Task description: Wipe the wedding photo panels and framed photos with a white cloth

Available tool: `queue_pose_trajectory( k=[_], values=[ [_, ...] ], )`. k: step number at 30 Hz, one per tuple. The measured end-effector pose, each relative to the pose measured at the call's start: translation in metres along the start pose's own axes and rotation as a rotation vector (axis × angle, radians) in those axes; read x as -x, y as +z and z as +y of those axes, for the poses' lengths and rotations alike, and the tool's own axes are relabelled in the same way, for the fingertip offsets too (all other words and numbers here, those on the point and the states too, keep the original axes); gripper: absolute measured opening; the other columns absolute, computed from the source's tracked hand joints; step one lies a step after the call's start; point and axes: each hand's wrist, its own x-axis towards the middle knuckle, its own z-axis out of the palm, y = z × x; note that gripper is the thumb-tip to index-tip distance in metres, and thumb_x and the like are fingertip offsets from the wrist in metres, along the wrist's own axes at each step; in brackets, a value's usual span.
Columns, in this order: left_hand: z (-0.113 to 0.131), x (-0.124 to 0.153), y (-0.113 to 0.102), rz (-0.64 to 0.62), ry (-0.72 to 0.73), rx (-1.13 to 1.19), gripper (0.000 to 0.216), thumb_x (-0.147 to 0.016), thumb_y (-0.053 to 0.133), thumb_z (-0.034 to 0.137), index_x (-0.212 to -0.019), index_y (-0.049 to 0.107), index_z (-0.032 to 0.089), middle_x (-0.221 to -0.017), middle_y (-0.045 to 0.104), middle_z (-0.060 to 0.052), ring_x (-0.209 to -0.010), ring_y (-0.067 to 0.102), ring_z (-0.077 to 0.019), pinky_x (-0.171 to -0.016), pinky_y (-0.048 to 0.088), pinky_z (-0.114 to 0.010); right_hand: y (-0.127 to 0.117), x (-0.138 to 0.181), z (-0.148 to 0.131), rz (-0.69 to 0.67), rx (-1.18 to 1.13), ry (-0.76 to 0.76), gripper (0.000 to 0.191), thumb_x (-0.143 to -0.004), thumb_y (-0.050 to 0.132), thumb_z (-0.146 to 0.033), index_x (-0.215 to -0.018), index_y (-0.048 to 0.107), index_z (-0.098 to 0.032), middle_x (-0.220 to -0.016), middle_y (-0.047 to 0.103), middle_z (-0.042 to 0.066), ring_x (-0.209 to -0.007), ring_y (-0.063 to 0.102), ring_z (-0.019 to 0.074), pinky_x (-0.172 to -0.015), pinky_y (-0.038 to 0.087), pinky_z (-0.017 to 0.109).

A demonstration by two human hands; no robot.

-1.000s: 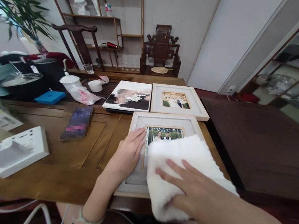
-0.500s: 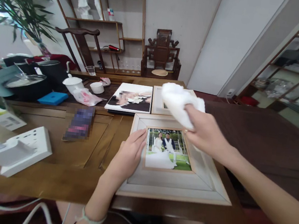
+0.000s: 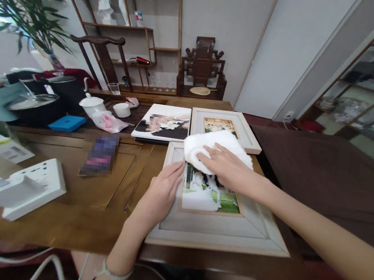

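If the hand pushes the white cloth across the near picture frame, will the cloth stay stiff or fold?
The white cloth looks fluffy and already bunches under the right hand, so it probably folds. The near frame seems rigid; the left hand presses on its edge.

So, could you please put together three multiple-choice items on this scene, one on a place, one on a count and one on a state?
1. Where is the white cloth?
A. On the upper part of the near picture frame, under the right hand
B. On the blue box
C. On the floor

2. How many white-framed pictures lie on the wooden table?
A. One
B. Two
C. Four

3. How is the left hand placed?
A. Raised in the air
B. Flat on the near frame's left edge
C. Gripping a cup

Answers: 1 A, the right hand presses the cloth there. 2 B, the near frame and a second frame behind it. 3 B, its fingers lie spread on the frame.
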Motion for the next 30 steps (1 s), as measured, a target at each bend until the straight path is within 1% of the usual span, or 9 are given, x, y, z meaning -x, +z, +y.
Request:
queue_pose_trajectory(
  k=[2,5,9,12,15,19,22,26,30],
  values=[
    [-0.001,0.000,0.001,-0.001,0.000,0.000,0.039,-0.097,0.036,0.026,-0.132,0.051,0.018,-0.140,0.051,-0.009,-0.131,0.044,-0.0217,-0.111,0.034,-0.046,-0.003,0.018,0.009,-0.037,0.061,0.043,0.076,-0.060,0.039,0.012,-0.133,0.038,-0.007,-0.121,0.059,0.020,-0.124,0.047,0.0284,-0.104,0.033,0.048],
    [-0.001,0.000,0.000,-0.020,-0.011,-0.001,0.040,-0.097,0.035,0.027,-0.132,0.051,0.018,-0.141,0.050,-0.010,-0.132,0.043,-0.0216,-0.112,0.033,-0.045,-0.007,0.042,0.021,-0.077,0.152,0.171,0.077,-0.059,0.039,0.010,-0.132,0.040,-0.014,-0.122,0.060,0.017,-0.113,0.056,0.0281,-0.100,0.038,0.048],
    [0.001,-0.001,-0.001,-0.034,-0.030,-0.014,0.041,-0.097,0.035,0.028,-0.132,0.051,0.014,-0.141,0.049,-0.011,-0.132,0.043,-0.0214,-0.113,0.032,-0.045,-0.011,0.065,0.019,-0.085,0.204,0.227,0.073,-0.058,0.038,0.011,-0.127,0.045,-0.013,-0.111,0.063,0.016,-0.101,0.060,0.0289,-0.097,0.040,0.048],
    [0.002,-0.002,-0.002,-0.043,-0.032,-0.022,0.041,-0.097,0.034,0.028,-0.132,0.051,0.012,-0.141,0.049,-0.011,-0.132,0.042,-0.0213,-0.113,0.032,-0.044,-0.016,0.077,0.000,-0.076,0.186,0.212,0.070,-0.058,0.038,0.010,-0.123,0.047,-0.013,-0.102,0.065,0.016,-0.103,0.058,0.0311,-0.087,0.046,0.044],
    [0.003,-0.002,-0.002,-0.047,-0.030,-0.022,0.042,-0.098,0.033,0.029,-0.133,0.050,0.014,-0.142,0.049,-0.011,-0.132,0.043,-0.0214,-0.113,0.032,-0.045,-0.026,0.091,-0.031,-0.087,0.104,0.202,0.065,-0.057,0.041,0.005,-0.117,0.051,-0.016,-0.094,0.066,0.015,-0.094,0.060,0.0320,-0.073,0.050,0.039],
    [0.004,-0.002,-0.003,-0.063,-0.048,-0.035,0.042,-0.098,0.033,0.029,-0.133,0.051,0.013,-0.142,0.048,-0.011,-0.133,0.042,-0.0218,-0.113,0.032,-0.046,-0.042,0.111,-0.068,-0.081,0.014,0.160,0.063,-0.051,0.045,-0.001,-0.110,0.055,-0.022,-0.089,0.067,0.011,-0.080,0.062,0.0297,-0.064,0.049,0.037],
    [0.005,-0.003,-0.004,-0.077,-0.048,-0.042,0.043,-0.098,0.033,0.029,-0.134,0.049,0.013,-0.143,0.048,-0.011,-0.134,0.041,-0.0216,-0.113,0.032,-0.046,-0.048,0.116,-0.079,-0.014,0.022,0.150,0.057,-0.050,0.045,-0.004,-0.103,0.056,-0.021,-0.083,0.068,0.010,-0.073,0.064,0.0284,-0.061,0.049,0.036],
    [0.006,-0.004,-0.006,-0.108,-0.051,-0.054,0.042,-0.097,0.033,0.028,-0.134,0.049,0.014,-0.144,0.046,-0.011,-0.135,0.039,-0.0214,-0.113,0.031,-0.045,-0.041,0.104,-0.067,0.088,0.088,0.186,0.066,-0.048,0.044,-0.002,-0.112,0.051,-0.017,-0.087,0.069,0.012,-0.086,0.065,0.0288,-0.073,0.049,0.038],
    [0.007,-0.005,-0.006,-0.111,-0.060,-0.046,0.043,-0.097,0.033,0.029,-0.134,0.049,0.014,-0.145,0.045,-0.011,-0.135,0.039,-0.0216,-0.113,0.030,-0.045,-0.024,0.077,-0.033,0.008,0.102,0.266,0.054,-0.057,0.043,0.001,-0.108,0.053,-0.015,-0.083,0.065,0.013,-0.083,0.063,0.0281,-0.079,0.046,0.040]
  ],
)
